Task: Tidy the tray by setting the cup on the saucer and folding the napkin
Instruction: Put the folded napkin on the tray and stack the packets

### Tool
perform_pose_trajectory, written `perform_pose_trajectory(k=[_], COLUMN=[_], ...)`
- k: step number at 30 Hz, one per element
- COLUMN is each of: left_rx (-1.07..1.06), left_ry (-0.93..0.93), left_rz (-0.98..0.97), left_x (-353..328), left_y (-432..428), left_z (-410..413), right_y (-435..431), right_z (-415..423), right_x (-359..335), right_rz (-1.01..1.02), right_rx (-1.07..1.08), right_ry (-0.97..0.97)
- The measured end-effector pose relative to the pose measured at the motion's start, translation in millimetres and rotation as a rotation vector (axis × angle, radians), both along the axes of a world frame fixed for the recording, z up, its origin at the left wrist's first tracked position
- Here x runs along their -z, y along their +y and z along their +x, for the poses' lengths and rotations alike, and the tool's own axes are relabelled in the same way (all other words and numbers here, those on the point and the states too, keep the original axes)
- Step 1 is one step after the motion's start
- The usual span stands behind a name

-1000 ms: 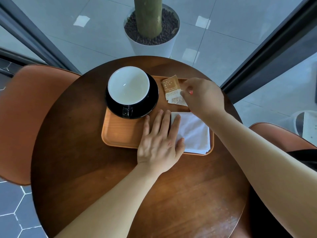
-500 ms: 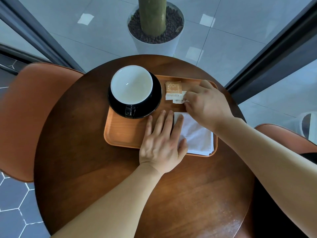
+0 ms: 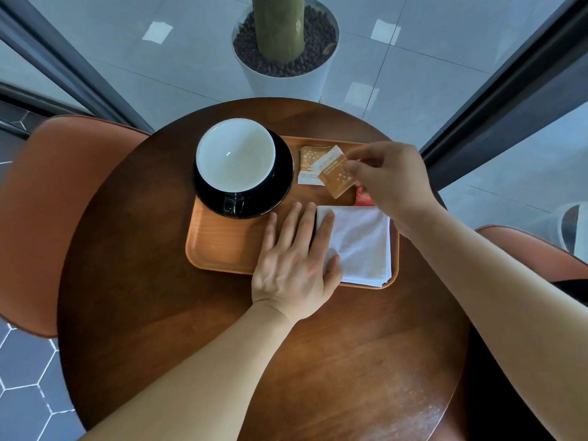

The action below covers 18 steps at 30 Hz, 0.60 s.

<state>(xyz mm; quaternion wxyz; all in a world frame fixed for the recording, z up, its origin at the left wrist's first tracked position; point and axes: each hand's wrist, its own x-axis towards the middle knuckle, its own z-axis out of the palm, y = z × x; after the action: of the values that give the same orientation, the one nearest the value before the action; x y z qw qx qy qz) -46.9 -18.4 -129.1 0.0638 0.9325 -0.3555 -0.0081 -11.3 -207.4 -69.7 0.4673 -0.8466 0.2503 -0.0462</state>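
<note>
on the table (image 3: 191, 313), the left hand (image 3: 292, 272) lies flat with straight fingers, its thumb side pressing the left edge of the napkin (image 3: 359, 246). the napkin sits folded in the near right corner of the tray (image 3: 222, 249). it looks soft, light and limp, so it likely slides unless pinned, and is best taken by a corner. farther on, the right hand (image 3: 391, 186) pinches a brown packet (image 3: 337, 176) between thumb and fingertips, lifted above the tray. a second packet (image 3: 310, 167) and a red one (image 3: 362, 198) lie beneath. to the left, the cup (image 3: 235, 154) stands on the saucer (image 3: 280, 186). it looks glazed, probably heavy and breakable, and is best taken by its near-facing handle.
</note>
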Motion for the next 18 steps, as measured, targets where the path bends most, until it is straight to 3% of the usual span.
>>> perform_pose_trajectory(k=[4,11,14,18], left_rx=[-0.002,-0.006,-0.007,-0.006], left_ry=[0.006,0.015,0.014,0.008], left_rz=[-0.008,-0.02,-0.025,-0.028], left_x=[-1,-1,0,0], left_y=[0,0,0,1], left_z=[0,0,1,0], right_y=[3,-3,-10,-6], right_z=[19,27,34,58], right_x=[0,-5,-13,-23], right_rz=[0.095,0.045,-0.026,-0.297], right_rx=[0.059,-0.002,-0.134,-0.493], right_ry=[0.023,0.053,0.136,0.166])
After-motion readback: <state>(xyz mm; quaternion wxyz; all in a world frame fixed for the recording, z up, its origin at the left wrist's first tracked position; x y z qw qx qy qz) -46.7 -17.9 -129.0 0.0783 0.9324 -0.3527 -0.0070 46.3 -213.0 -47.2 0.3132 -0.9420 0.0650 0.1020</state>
